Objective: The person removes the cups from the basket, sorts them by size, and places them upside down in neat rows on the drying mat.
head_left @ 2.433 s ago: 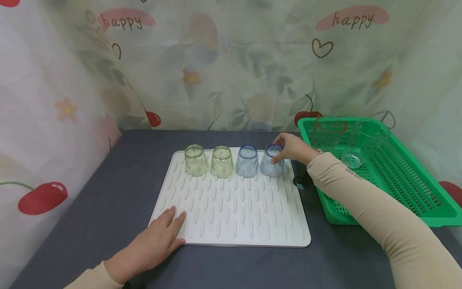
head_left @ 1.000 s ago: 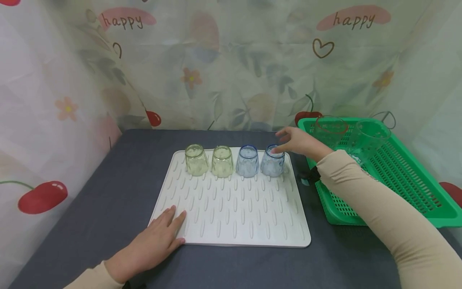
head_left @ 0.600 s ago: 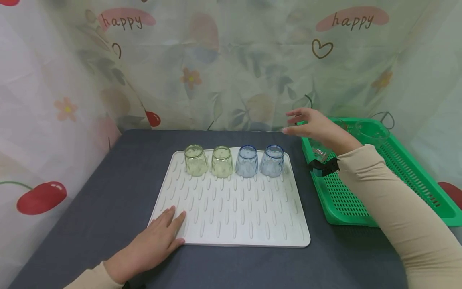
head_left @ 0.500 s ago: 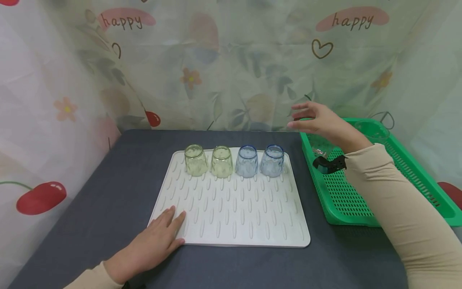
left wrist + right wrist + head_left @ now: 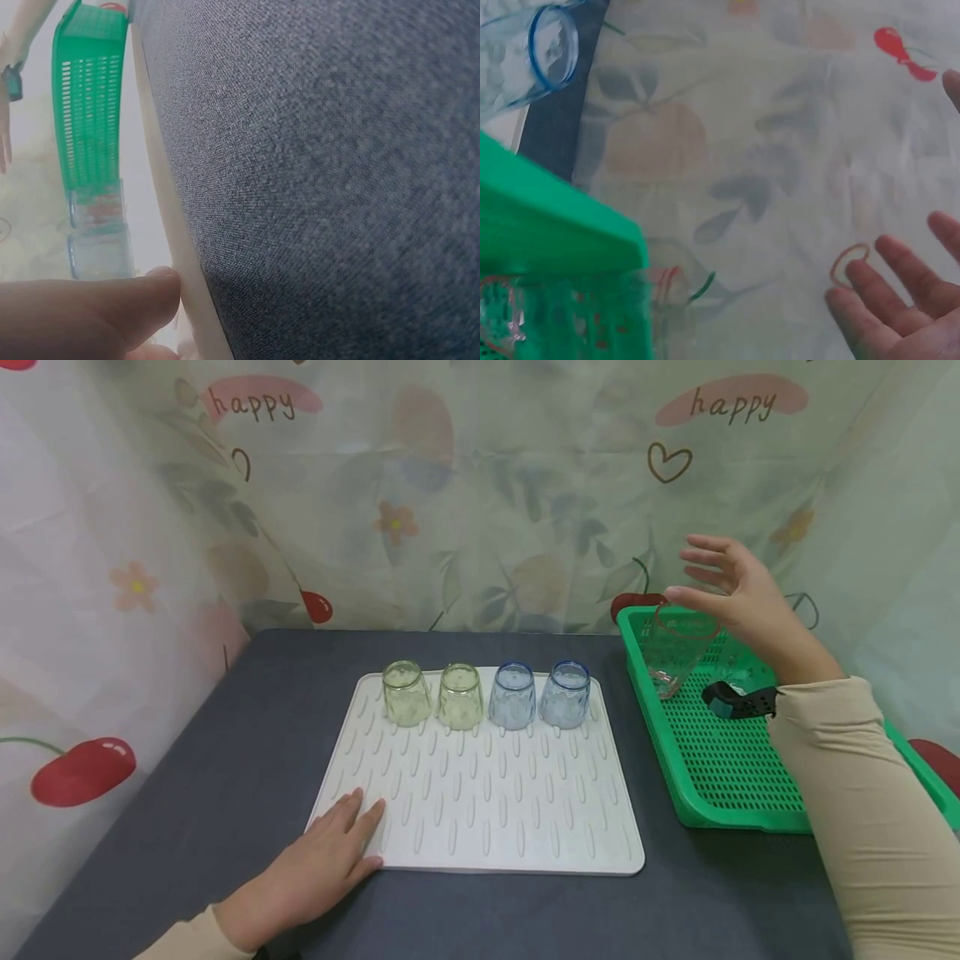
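Note:
My right hand (image 5: 738, 597) hovers above the green basket (image 5: 678, 777), fingers apart and loosely bent with nothing between them. Just below its fingertips, inside the basket, stands a clear glass with a reddish rim (image 5: 678, 656). A second clear glass (image 5: 742, 675) is mostly hidden behind the right wrist. The left hand (image 5: 318, 864) rests with extended fingers on the near left corner of a white ridged mat (image 5: 487, 810); its thumb (image 5: 150, 300) lies at the mat's edge in the left wrist view. Two blue glasses (image 5: 513, 697) and two green-tinted glasses (image 5: 407, 693) stand upside down along the mat's back.
A dark grey cloth (image 5: 225, 777) covers the table around the mat. Printed curtains (image 5: 480, 510) close off the back and both sides. The basket's raised wall (image 5: 660, 735) stands just right of the mat.
My right hand has let go of the rightmost blue glass, which stays on the mat. It has risen and moved right over the basket. The left hand has not moved.

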{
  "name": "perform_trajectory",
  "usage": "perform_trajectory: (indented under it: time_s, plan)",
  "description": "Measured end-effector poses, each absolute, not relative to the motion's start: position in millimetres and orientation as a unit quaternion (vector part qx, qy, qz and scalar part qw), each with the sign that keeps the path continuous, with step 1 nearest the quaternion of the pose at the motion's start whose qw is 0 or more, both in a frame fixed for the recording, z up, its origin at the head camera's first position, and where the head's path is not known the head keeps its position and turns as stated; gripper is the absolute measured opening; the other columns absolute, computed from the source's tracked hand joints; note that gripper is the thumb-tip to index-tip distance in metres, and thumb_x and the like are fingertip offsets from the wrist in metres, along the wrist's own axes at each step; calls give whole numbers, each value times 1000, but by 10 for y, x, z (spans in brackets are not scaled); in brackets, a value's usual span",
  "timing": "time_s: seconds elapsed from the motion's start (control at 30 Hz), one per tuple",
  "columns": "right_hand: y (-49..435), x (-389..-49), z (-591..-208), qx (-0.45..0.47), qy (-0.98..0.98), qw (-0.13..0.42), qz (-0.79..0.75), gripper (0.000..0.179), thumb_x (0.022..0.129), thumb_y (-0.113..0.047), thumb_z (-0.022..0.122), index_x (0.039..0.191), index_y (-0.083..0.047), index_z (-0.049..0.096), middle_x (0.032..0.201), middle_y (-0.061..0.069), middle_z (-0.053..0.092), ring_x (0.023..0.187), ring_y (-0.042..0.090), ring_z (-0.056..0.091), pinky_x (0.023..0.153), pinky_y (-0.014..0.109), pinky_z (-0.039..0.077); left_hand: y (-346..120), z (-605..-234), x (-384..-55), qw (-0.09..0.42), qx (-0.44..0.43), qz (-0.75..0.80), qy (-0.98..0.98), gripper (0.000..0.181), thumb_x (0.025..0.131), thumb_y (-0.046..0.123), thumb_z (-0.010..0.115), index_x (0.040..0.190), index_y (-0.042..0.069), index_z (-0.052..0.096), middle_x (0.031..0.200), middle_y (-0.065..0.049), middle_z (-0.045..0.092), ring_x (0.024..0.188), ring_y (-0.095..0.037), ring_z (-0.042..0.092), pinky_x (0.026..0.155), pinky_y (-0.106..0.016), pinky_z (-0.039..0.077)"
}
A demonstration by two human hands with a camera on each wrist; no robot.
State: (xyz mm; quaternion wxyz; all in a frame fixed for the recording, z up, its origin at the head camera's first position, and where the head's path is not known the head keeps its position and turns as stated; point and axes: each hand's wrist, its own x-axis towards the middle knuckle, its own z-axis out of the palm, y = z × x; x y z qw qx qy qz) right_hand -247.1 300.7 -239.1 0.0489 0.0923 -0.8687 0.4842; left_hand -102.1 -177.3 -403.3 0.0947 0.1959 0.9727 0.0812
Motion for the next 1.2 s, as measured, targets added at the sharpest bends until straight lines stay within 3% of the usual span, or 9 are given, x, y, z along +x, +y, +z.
perform_trajectory:
  time_s: [0.27, 0.37, 0.53, 0.77, 1.2]
  plan:
    - [3208, -2570, -2660, 76, -863, 89, 491, 75, 92, -28, 67, 153, -29, 23, 160, 2, 23, 148, 21, 20, 120, 44, 18, -1775, -4042, -1020, 99, 193, 88, 972, 65, 93, 36, 62, 145, 3, 42, 151, -29, 32, 140, -44, 30, 106, -60, 33]
    - [3263, -2619, -2748, 65, -868, 90, 483, 78, 91, -30, 67, 153, -28, 21, 162, 0, 19, 150, 19, 15, 120, 46, 13, -1775, -4046, -1021, 96, 195, 87, 972, 65, 93, 36, 62, 145, 3, 42, 150, -30, 32, 140, -45, 30, 106, -60, 33]
    - [3325, -2691, -2858, 54, -886, 74, 454, 85, 89, -35, 70, 155, -25, 17, 163, 5, 11, 150, 26, 9, 119, 52, 11, -1783, -4059, -1026, 91, 197, 82, 973, 65, 93, 36, 62, 145, 3, 42, 150, -30, 33, 140, -44, 31, 107, -59, 34]
    - [3402, -2773, -2981, 27, -901, 35, 431, 96, 86, -42, 72, 157, -23, 10, 163, 11, 3, 150, 33, 2, 110, 66, 19, -1784, -4064, -1024, 95, 197, 83, 972, 65, 94, 37, 62, 146, 4, 41, 150, -29, 32, 140, -44, 31, 107, -59, 34]
    - [3434, -2846, -3105, 12, -899, -18, 437, 106, 86, -43, 72, 157, -20, -4, 162, 16, -7, 147, 44, 3, 109, 67, 21, -1780, -4060, -1015, 92, 193, 83, 973, 65, 94, 37, 62, 146, 4, 41, 151, -29, 31, 141, -43, 30, 108, -58, 33]
